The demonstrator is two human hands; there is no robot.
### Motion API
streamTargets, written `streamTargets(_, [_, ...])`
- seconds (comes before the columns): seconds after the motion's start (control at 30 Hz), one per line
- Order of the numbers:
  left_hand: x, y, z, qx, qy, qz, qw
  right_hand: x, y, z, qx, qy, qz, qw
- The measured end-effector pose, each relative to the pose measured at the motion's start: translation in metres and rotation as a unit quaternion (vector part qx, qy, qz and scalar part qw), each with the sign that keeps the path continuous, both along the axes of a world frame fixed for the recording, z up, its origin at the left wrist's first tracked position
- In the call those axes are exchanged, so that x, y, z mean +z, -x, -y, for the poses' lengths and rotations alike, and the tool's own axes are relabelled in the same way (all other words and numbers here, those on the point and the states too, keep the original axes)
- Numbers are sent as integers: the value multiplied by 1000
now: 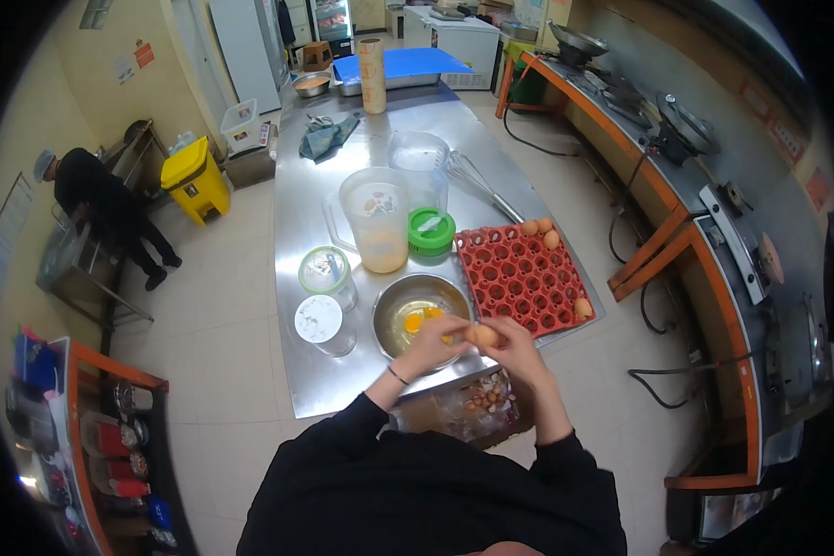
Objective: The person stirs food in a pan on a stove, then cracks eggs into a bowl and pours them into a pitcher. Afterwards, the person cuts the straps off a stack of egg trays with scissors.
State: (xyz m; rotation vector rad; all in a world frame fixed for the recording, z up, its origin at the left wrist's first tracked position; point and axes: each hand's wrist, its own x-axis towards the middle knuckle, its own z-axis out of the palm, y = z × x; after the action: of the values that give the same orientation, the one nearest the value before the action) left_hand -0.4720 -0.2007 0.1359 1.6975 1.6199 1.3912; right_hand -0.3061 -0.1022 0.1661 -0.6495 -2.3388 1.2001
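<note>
The left hand [438, 341] and right hand [517, 349] were together, their fingers closed around an egg [483, 335] just below the centre of the frame, near the right side of a metal bowl [398, 299]. Yolks [413, 322] lay in the bowl. Right of centre on the worktop [310, 397], a red tray [514, 280] carried four more eggs [551, 241].

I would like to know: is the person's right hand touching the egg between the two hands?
Touching. The head view shows the right hand directly against the egg, with no gap between them.
</note>
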Motion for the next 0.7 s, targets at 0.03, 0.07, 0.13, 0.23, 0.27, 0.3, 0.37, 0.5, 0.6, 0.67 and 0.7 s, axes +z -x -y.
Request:
streamTargets(0.03, [5,-20,-1,-21,18,1,1000,2,-23,0,4,3,23,1000])
streamTargets(0.07, [-2,-40,-4,-38,-17,9,999,1,-44,1,8,7,46,999])
streamTargets(0.13, [-16,-73,-8,-64,-2,-19,998,-25,-79,-4,-19,122,74,990])
streamTargets(0.23, [-37,-100,-8,-56,59,-70,994,-47,-104,-4,-21,12,139,990])
streamTargets(0.27, [-39,-100,-8,-59,54,-81,994,-48,-107,-11,-16,-78,163,983])
streamTargets(0.3, [-37,-97,-10,-63,48,-93,993,-47,-108,-23,-12,-107,174,979])
streamTargets(0.37, [-27,-86,-10,-62,29,-79,994,-39,-91,-57,-71,-24,166,983])
streamTargets(0.5, [-7,-66,-5,-29,-31,-84,996,-22,-7,-165,-223,-149,34,963])
streamTargets(0.6, [4,-54,4,2,-40,-68,997,-44,52,-231,-288,-253,80,920])
streamTargets(0.67, [0,-46,14,23,-29,-68,997,-75,82,-272,-263,-275,157,911])
streamTargets(0.7, [-3,-40,19,35,-21,-68,997,-97,90,-297,-223,-277,204,912])
